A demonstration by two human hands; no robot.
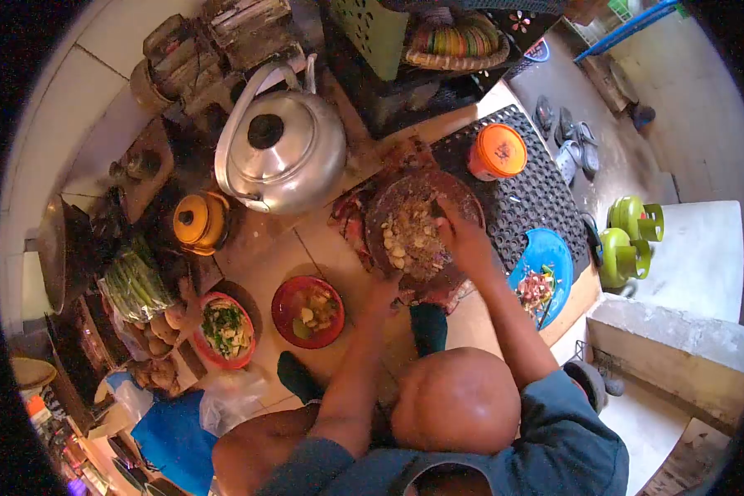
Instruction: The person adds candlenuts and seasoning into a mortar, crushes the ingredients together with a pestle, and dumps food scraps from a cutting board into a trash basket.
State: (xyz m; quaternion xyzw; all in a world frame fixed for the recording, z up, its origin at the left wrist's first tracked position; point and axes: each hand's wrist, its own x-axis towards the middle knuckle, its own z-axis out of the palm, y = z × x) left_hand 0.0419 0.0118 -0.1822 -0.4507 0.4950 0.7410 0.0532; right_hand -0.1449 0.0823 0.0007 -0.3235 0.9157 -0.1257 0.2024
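Observation:
A wide dark stone mortar (465,192) sits on the floor in front of my feet. Pale clove-like pieces (409,240) and a coarse brownish mash lie in it. Over its right side, my right hand (461,240) is closed around what looks like a dark pestle (448,208), mostly hidden by the fingers. My left hand (383,289) is at the mortar's lower left rim; blur hides its fingers. Just left of that hand stands a red bowl (283,337) with pale pieces in liquid. A cloth (351,227) shows under the mortar.
A large aluminium kettle (318,157) and a yellow lidded pot (198,221) stand at the left. A red dish (252,351) holds chopped greens. To the right are an orange tub (498,153), a blue plate (560,256) with chopped pieces and green gas cylinders (624,256).

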